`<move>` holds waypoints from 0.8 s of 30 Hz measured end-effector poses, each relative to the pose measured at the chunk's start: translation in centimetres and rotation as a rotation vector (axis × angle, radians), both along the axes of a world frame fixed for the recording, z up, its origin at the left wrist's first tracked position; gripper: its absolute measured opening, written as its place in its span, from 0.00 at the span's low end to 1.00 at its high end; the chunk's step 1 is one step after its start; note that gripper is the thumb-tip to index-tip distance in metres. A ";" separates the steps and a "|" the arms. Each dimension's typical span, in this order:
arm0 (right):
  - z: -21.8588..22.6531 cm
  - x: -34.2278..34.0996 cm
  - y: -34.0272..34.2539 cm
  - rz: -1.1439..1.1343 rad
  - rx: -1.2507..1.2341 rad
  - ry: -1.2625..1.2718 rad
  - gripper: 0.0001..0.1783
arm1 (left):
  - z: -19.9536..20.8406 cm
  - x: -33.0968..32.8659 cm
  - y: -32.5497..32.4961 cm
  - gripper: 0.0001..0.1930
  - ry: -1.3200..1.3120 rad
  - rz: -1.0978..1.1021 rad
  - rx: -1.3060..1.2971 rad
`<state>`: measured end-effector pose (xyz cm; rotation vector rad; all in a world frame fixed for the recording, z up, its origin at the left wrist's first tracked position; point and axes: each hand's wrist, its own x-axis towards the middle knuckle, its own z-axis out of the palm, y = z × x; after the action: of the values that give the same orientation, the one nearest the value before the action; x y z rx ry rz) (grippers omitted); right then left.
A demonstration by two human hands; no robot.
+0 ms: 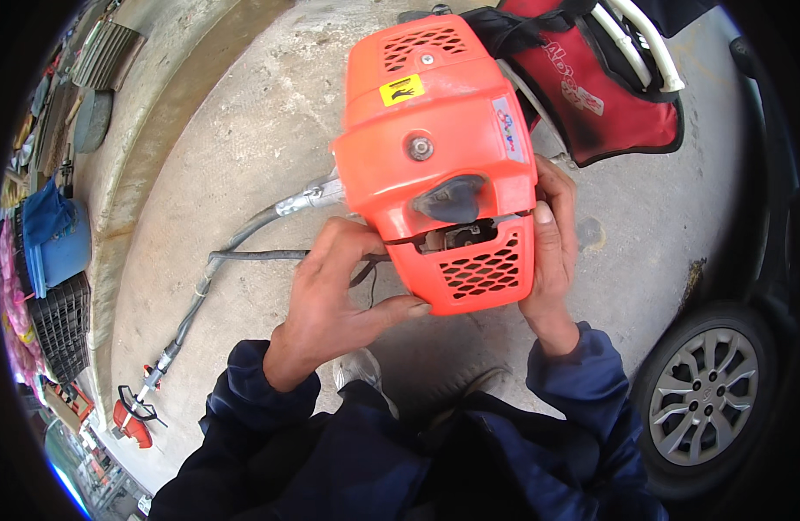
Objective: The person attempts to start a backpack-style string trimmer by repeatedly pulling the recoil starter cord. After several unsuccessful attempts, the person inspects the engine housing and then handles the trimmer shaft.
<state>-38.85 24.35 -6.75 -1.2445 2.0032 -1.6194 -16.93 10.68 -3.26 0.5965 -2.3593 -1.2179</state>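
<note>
The orange engine cover point(382, 178) of a brush cutter faces me in the middle of the head view. It has mesh vents, a round screw, a black knob-like cap point(452, 200) and a dark gap above its lower vented part. My left hand point(335, 304) grips the cover's lower left corner, thumb along the bottom edge and fingers behind. My right hand point(552, 252) is wrapped round its lower right side, with the fingertips partly hidden. From the engine's left side a dark flexible shaft point(243, 233) runs down to an orange guard point(132, 425) at the lower left.
A red and black fabric item with white tubes point(565, 91) lies at the upper right. A car wheel point(704, 395) stands close on my right. Along the left runs a concrete ledge point(126, 187), with a blue bucket point(65, 247) and a black crate point(61, 326) beyond it.
</note>
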 end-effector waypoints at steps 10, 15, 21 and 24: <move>-1.0 -3.4 0.7 -0.069 0.068 -0.578 0.35 | -1.0 1.9 2.1 0.30 0.048 0.180 -0.199; 0.2 -3.7 0.4 0.019 0.108 -0.541 0.36 | -1.0 5.2 5.6 0.23 0.060 0.370 -0.135; 0.5 -3.6 0.1 0.114 0.178 -0.424 0.36 | 3.7 11.0 10.7 0.19 -0.472 0.345 0.424; -0.1 -4.3 0.0 0.129 0.194 -0.323 0.36 | 4.4 13.8 10.4 0.16 -0.352 0.313 0.206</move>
<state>-43.15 24.36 -6.83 -0.9517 1.7918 -1.4230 -3.12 21.12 1.12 1.2891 -2.3010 -1.3010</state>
